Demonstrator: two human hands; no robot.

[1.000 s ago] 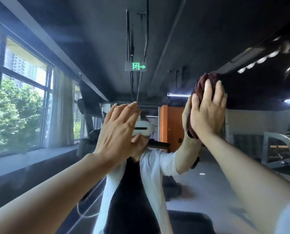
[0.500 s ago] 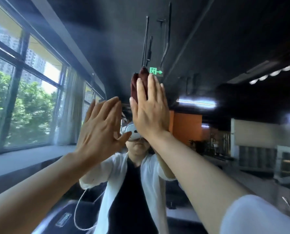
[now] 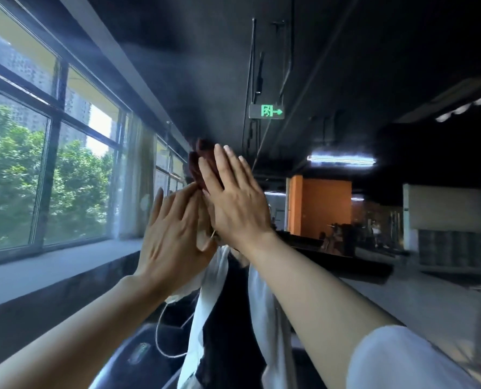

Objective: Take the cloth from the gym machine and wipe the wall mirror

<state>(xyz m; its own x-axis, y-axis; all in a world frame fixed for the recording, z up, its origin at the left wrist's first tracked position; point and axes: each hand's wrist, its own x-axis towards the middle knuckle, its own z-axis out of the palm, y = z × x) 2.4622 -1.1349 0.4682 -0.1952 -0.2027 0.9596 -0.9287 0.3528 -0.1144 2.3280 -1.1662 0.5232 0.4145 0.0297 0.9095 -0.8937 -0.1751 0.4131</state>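
We press our right hand, fingers straight and close together, flat onto a dark red cloth against the wall mirror, just left of the frame's centre. The cloth shows above and to the left of our fingertips; the rest of it is hidden behind the palm. Our left hand is raised just beside it, lower and to the left, fingers straight and slightly spread, holding nothing; its fingertips reach the cloth's lower edge, though we cannot tell whether the palm touches the glass. In the mirror, our reflection in a white shirt over a dark top appears below the hands. A green exit sign hangs at upper centre, windows with green trees fill the left, and an orange wall sits at centre right.
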